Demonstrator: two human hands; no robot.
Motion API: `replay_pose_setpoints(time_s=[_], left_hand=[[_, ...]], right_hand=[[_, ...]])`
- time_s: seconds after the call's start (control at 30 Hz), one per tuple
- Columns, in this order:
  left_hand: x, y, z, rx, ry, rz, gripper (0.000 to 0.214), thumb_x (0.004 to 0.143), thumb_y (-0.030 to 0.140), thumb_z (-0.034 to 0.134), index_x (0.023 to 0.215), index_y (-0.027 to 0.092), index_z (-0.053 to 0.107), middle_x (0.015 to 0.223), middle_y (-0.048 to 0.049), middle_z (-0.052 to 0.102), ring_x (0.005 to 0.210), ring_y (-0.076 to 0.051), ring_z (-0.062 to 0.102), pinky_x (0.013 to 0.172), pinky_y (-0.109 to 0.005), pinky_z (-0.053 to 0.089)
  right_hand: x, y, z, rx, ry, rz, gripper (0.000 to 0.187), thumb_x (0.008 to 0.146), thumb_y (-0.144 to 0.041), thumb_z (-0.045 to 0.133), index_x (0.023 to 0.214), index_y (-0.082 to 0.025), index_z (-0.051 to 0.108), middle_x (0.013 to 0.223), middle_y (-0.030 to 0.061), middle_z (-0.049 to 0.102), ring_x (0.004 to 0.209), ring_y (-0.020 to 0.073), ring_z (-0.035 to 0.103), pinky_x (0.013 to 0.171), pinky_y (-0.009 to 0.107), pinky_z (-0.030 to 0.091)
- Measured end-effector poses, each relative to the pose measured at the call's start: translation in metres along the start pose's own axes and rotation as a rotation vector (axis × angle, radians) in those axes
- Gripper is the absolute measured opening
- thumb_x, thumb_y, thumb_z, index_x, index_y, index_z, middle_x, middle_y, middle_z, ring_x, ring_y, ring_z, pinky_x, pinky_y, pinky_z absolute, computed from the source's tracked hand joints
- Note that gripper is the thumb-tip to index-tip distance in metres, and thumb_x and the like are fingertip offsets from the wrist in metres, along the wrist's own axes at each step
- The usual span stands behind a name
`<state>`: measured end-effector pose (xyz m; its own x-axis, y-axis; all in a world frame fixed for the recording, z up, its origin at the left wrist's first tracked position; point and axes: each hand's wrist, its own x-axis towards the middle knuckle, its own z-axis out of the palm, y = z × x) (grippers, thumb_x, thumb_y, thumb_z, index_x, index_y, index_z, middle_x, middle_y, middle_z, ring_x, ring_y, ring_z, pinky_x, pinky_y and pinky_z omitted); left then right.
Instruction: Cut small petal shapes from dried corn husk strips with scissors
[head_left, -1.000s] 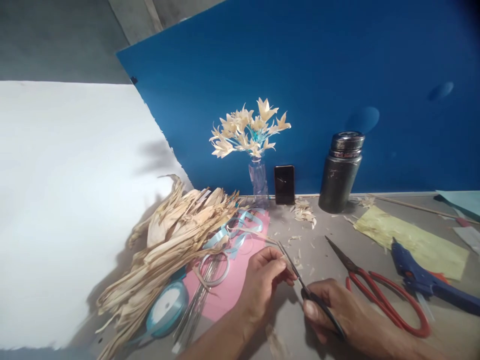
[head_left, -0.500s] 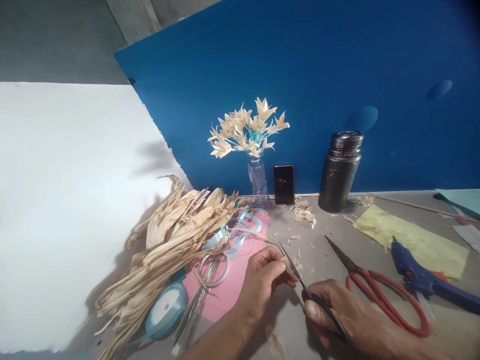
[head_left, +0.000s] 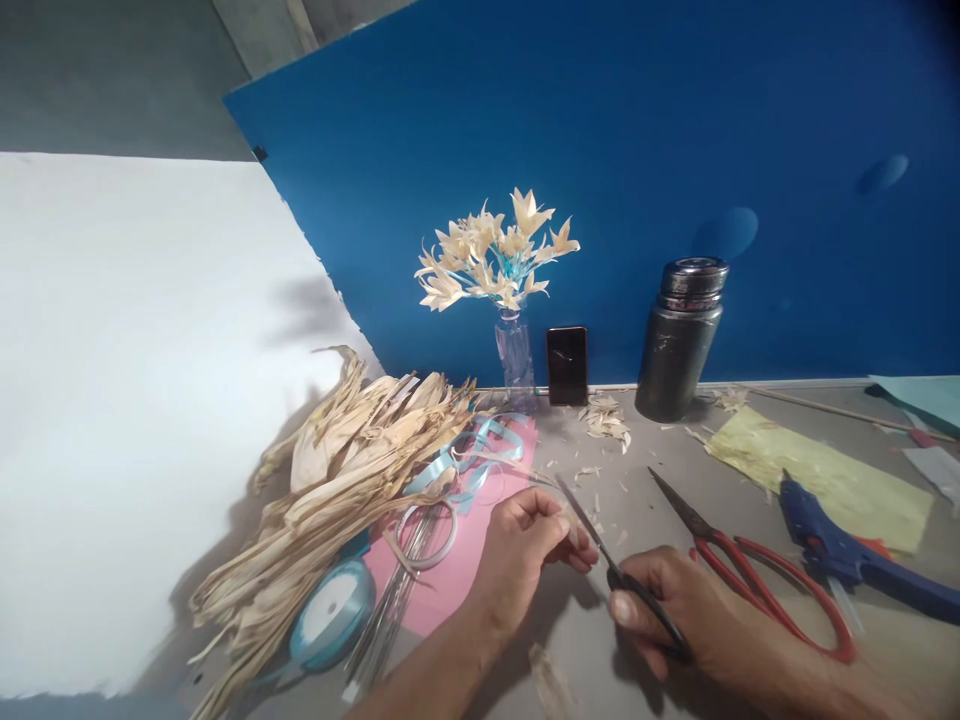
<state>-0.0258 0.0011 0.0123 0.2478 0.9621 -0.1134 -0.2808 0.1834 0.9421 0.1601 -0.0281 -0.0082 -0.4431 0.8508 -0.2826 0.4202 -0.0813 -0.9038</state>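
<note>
My right hand (head_left: 667, 610) is wrapped round the black handle of a pair of scissors (head_left: 589, 522), whose blades point up and to the left. Just left of the blades, my left hand (head_left: 525, 545) has its thumb and fingertips pinched together. Whatever is between those fingertips is too small to make out. Both hands are over the table's middle, close together. Small pale husk scraps (head_left: 598, 500) lie beyond the blades, and a larger husk piece (head_left: 550, 680) is near the front edge.
Dried corn husks (head_left: 337, 490), a blue ribbon roll (head_left: 334, 612), wires (head_left: 390, 605) and pink paper (head_left: 480, 560) are left. Behind stand a vase of husk flowers (head_left: 515, 360), a phone (head_left: 568, 366) and a flask (head_left: 679, 345). Red-handled scissors (head_left: 765, 580) and a glue gun (head_left: 840, 545) are right.
The scissors have shifted slightly away from my left fingertips, so a gap shows between blades and fingers. My left hand stays pinched in nearly the same place.
</note>
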Motion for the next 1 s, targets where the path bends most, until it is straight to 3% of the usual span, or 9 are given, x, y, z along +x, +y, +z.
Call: replay_pose_setpoints(time_s=[0.27,0.5,0.67,0.77,0.87,1.0], left_hand=[[0.000,-0.007,0.001,0.069,-0.047,-0.076,0.018,0.072,0.027,0.074,0.073,0.016,0.061,0.056,-0.0016,0.063,0.053,-0.013,0.056,0.059,-0.027,0.044],[-0.002,-0.011,0.005,0.253,-0.105,-0.160,0.020,0.067,0.028,0.077,0.066,0.017,0.061,0.050,0.0006,0.059,0.048,-0.012,0.052,0.053,-0.025,0.035],[0.000,-0.015,0.003,0.054,-0.100,-0.199,0.022,0.066,0.028,0.079,0.069,0.016,0.061,0.055,0.0010,0.059,0.052,-0.012,0.054,0.057,-0.026,0.040],[0.001,-0.011,0.003,-0.089,-0.067,-0.188,0.024,0.063,0.025,0.082,0.068,0.016,0.061,0.062,0.0004,0.060,0.060,-0.013,0.058,0.062,-0.026,0.042],[0.001,-0.005,0.002,-0.154,-0.046,-0.143,0.021,0.062,0.021,0.080,0.066,0.015,0.061,0.068,-0.0023,0.065,0.066,-0.015,0.062,0.066,-0.026,0.044],[0.002,0.001,0.000,-0.161,-0.048,-0.106,0.012,0.061,0.016,0.073,0.064,0.016,0.061,0.066,-0.0029,0.067,0.063,-0.016,0.063,0.064,-0.027,0.045]], right_hand=[[0.001,-0.019,-0.007,0.234,0.321,-0.016,0.023,0.076,-0.041,0.067,0.080,-0.019,0.060,0.062,-0.0045,0.052,0.055,0.0115,0.041,0.051,0.023,0.033],[-0.001,-0.017,-0.007,0.175,0.337,-0.097,0.016,0.075,-0.032,0.067,0.078,-0.018,0.060,0.065,-0.0037,0.053,0.060,0.0128,0.044,0.053,0.024,0.036],[0.001,-0.014,-0.002,0.246,0.431,-0.074,0.021,0.075,-0.035,0.067,0.084,-0.018,0.058,0.064,-0.0050,0.049,0.059,0.0124,0.041,0.052,0.024,0.035],[0.002,-0.012,-0.002,0.241,0.372,-0.038,0.024,0.078,-0.040,0.067,0.078,-0.019,0.057,0.061,-0.0054,0.047,0.057,0.0121,0.039,0.051,0.024,0.032],[0.001,-0.011,-0.009,0.079,0.190,-0.039,0.040,0.080,-0.054,0.067,0.066,-0.019,0.054,0.060,-0.0034,0.047,0.057,0.0131,0.040,0.050,0.025,0.029],[-0.004,-0.013,-0.020,-0.101,0.004,-0.102,0.052,0.079,-0.068,0.063,0.064,-0.019,0.054,0.066,0.0003,0.052,0.063,0.0160,0.043,0.050,0.025,0.027]])
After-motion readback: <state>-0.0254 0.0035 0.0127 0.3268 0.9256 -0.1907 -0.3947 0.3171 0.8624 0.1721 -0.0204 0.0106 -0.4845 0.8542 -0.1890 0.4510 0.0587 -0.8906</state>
